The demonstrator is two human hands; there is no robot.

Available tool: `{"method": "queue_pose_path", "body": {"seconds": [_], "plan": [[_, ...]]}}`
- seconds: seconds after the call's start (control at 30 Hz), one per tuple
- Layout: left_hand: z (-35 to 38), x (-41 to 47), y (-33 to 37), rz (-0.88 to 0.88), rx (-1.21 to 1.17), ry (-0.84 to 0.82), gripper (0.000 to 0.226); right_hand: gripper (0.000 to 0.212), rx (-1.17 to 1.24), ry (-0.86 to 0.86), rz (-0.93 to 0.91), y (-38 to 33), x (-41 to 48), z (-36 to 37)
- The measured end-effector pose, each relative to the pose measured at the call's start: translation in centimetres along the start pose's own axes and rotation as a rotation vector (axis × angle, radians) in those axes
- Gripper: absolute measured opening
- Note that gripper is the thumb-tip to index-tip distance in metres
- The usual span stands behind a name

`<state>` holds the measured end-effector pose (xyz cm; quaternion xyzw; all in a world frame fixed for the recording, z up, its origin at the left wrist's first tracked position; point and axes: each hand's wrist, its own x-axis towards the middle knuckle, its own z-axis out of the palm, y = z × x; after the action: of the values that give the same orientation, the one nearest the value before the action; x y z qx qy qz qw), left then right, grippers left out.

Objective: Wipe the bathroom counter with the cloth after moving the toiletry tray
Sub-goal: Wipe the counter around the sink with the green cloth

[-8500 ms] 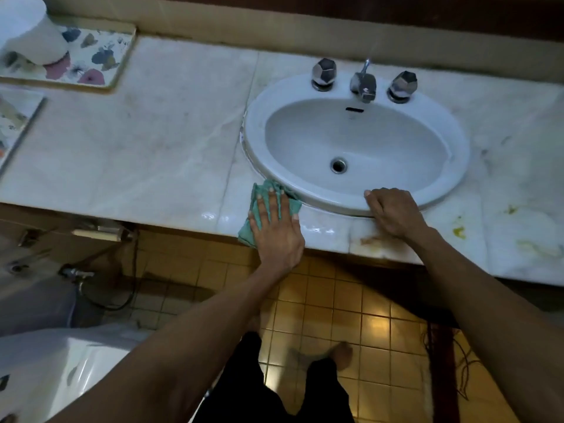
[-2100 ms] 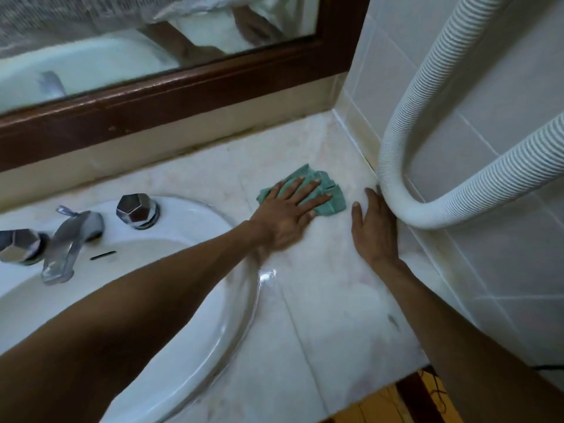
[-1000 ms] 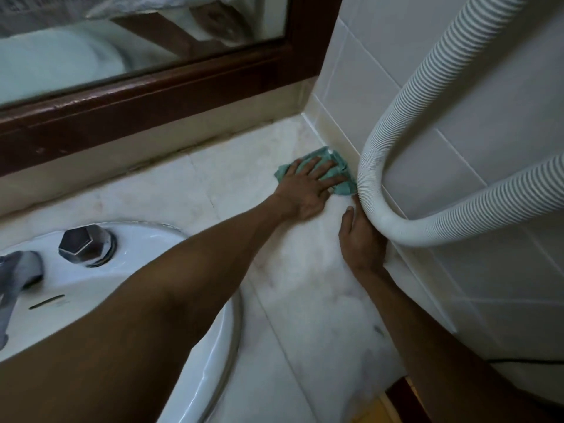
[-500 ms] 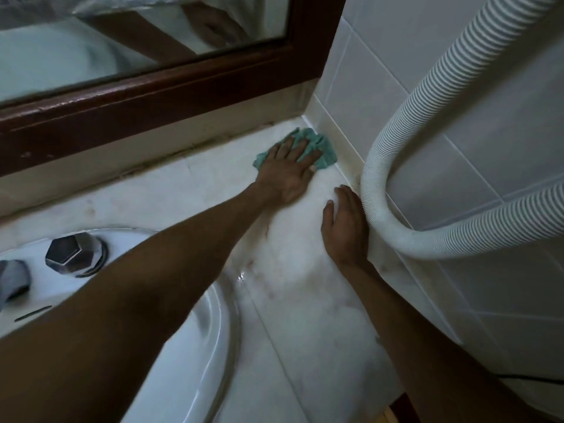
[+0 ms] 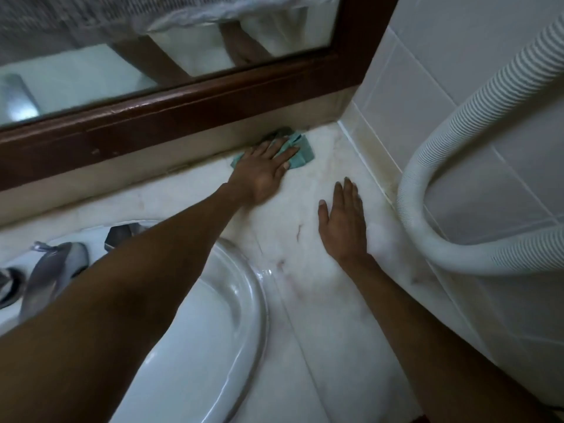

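A green cloth [image 5: 300, 151] lies on the pale marble counter [image 5: 317, 300] at the back, against the low backsplash under the mirror. My left hand [image 5: 262, 172] presses flat on the cloth, fingers spread over it. To the right, my right hand [image 5: 343, 222] rests palm down on the bare counter, fingers together, holding nothing. The toiletry tray is out of view.
A white oval sink [image 5: 195, 331] with a chrome tap [image 5: 52, 270] and a handle [image 5: 120, 235] fills the lower left. A white ribbed hose [image 5: 427, 166] loops along the tiled right wall [image 5: 503, 193]. A dark wooden mirror frame [image 5: 183, 108] runs across the back.
My left hand slid the cloth from the right wall corner leftward along the back edge under the mirror. My right hand drew away from the hose, staying flat on the counter.
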<state>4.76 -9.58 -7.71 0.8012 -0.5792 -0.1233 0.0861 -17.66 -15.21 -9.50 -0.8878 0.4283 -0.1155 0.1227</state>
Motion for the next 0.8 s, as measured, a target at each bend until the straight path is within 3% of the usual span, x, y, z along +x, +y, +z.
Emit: {"method": "queue_pose_path", "body": {"seconds": [0.13, 0.27, 0.5, 0.8], "plan": [[-0.5, -5.6, -4.1, -0.073, 0.014, 0.037, 0.052, 0.06, -0.011, -0.069, -0.055, -0.9, -0.2, -0.4], [-0.7, -10.0, -6.1, -0.254, 0.036, 0.068, 0.053, 0.059, -0.02, -0.137, -0.133, -1.7, -1.0, -0.6], [-0.6, -10.7, -2.1, -0.553, -0.031, -0.017, 0.058, 0.056, -0.014, -0.142, -0.177, -0.3, -4.6, -1.1], [2.6, -13.9, 8.0, -0.374, 0.013, -0.08, 0.061, 0.054, 0.017, -0.125, -0.178, 1.5, -8.1, -1.5]]}}
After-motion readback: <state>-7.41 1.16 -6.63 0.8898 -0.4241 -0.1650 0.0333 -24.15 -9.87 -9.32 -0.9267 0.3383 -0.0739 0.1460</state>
